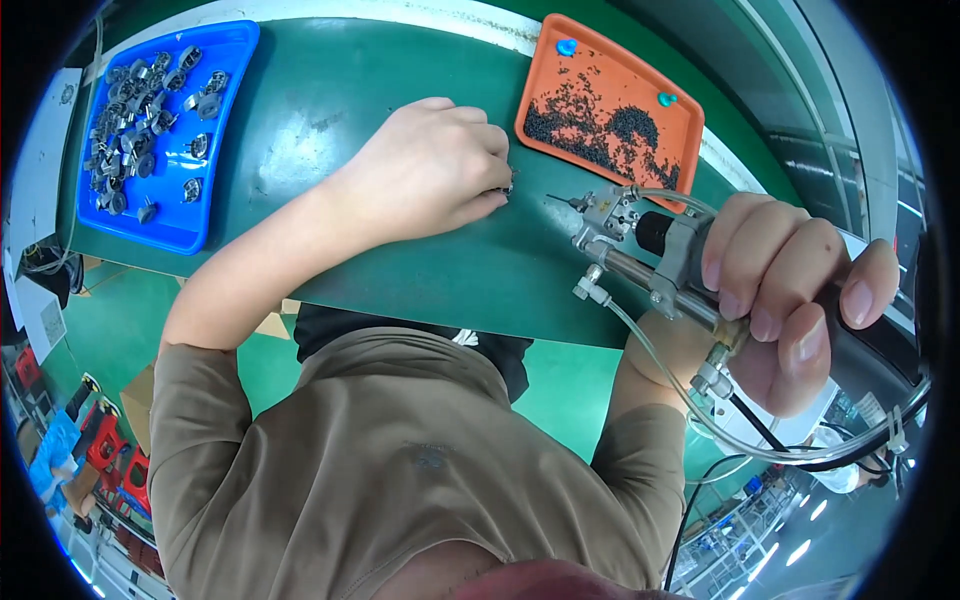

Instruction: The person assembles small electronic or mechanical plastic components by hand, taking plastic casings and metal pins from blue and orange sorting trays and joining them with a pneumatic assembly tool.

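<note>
My left hand [440, 165] is closed above the green table, its fingertips pinched around a small dark metallic part [509, 188] that they mostly hide. My right hand [790, 285] is wrapped around a hand-held pneumatic tool [640, 262] with a metal head, black body and clear hoses. A thin needle-like tip [560, 200] juts from the tool toward my left fingertips, with a gap between them. Left of my left hand, a blue tray [185, 232] holds many round dark-and-silver parts [130, 125].
An orange tray [688, 130] at the far right holds scattered tiny black pieces [590, 130] and two small blue-green plugs [567, 47]. The green tabletop [300, 120] spans between the trays. Hoses [760, 455] loop below my right hand. Boxes and red items stand beyond the lower left.
</note>
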`<state>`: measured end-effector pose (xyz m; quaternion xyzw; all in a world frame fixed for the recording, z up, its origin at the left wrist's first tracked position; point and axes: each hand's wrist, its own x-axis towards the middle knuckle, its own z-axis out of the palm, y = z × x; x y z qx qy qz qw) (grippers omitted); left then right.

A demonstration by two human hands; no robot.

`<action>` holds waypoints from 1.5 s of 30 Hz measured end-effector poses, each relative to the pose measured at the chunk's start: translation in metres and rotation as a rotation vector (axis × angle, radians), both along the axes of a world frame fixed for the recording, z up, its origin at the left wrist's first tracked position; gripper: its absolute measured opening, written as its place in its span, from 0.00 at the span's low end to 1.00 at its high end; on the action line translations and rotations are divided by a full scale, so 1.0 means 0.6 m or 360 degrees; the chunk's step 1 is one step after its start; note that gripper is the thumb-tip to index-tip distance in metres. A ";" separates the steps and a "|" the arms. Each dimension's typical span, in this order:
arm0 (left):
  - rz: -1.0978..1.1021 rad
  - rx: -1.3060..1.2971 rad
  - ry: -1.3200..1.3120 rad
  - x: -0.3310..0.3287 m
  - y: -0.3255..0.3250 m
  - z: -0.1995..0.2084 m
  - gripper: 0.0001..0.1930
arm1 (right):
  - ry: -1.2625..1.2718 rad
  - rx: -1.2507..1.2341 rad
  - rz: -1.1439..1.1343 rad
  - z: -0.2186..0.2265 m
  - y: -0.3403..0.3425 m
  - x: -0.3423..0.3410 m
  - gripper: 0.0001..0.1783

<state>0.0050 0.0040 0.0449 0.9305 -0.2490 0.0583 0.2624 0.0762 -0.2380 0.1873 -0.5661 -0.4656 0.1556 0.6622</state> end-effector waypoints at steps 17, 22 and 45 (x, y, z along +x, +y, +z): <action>-0.0106 -0.0335 -0.0193 -0.006 -0.017 -0.061 0.06 | -0.0118 -0.0104 0.0372 -0.038 0.025 0.031 0.15; -0.0093 -0.0332 -0.0184 -0.009 -0.016 -0.059 0.06 | -0.0078 -0.0152 0.0302 -0.034 0.027 0.021 0.15; -0.0096 -0.0308 -0.0184 -0.008 -0.017 -0.060 0.07 | -0.0133 0.0046 0.0375 -0.054 0.042 0.025 0.16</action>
